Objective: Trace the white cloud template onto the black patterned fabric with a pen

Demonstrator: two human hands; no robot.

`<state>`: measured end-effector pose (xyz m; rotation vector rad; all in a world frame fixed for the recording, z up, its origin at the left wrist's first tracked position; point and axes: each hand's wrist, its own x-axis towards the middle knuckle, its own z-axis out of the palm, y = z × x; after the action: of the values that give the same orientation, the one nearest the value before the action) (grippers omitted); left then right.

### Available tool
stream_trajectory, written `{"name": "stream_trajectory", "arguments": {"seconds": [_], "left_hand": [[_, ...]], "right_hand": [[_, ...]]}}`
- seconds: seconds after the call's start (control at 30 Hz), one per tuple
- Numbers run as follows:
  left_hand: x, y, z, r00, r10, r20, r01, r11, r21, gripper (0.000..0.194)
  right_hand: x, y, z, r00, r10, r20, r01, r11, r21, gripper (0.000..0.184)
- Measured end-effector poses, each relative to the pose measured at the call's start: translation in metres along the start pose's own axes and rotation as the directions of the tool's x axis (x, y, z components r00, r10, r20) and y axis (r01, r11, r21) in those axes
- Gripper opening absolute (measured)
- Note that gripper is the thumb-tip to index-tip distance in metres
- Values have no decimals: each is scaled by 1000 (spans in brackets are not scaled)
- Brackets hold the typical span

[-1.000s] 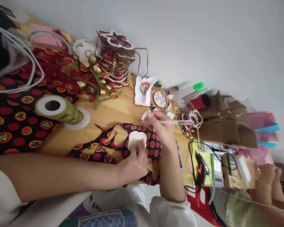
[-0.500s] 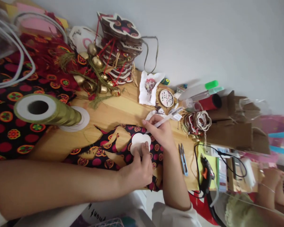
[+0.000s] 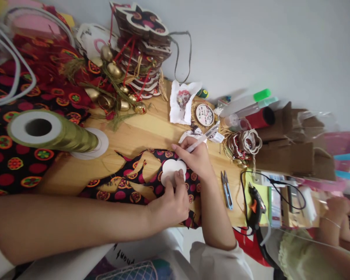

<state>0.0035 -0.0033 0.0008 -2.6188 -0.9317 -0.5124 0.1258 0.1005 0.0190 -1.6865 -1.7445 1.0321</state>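
Observation:
A white flower-shaped template (image 3: 170, 169) lies flat on dark patterned fabric (image 3: 134, 182), which has several cut-out holes. My left hand (image 3: 172, 202) presses the template down with its fingertips, the fingers bent and close together. In my right hand (image 3: 196, 157), a slim pale pen (image 3: 202, 139) is pinched, its tip down at the template's upper edge. Right of my right forearm rest blue thread snips (image 3: 226, 190).
A spool of olive ribbon (image 3: 61, 134) stands at left, near gold bells (image 3: 115, 70) and stacked flower-shaped ornaments (image 3: 147, 23). A black glue gun (image 3: 255, 208) with its cable lies right, before cardboard boxes (image 3: 291, 155). Another person's arm (image 3: 335, 221) shows at far right.
The view has shifted slightly, so most things sit a little higher in the picture. The pen tip has moved slightly along the template's upper edge; my left hand keeps its hold.

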Motion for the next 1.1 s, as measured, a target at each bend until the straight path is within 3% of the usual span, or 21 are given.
{"name": "stream_trajectory", "arguments": {"seconds": [0.63,1.1], "left_hand": [[0,-3,-2,1000,10,-11,-10,1000,6,35],[-1,-2,-2,1000,8,-14,-8,1000,9,37]], "right_hand": [[-2,-4,0,995,-97,30,100,988,-115,35],[-2,-2,2,988,-156,-9,154,984,-90,37]]}}
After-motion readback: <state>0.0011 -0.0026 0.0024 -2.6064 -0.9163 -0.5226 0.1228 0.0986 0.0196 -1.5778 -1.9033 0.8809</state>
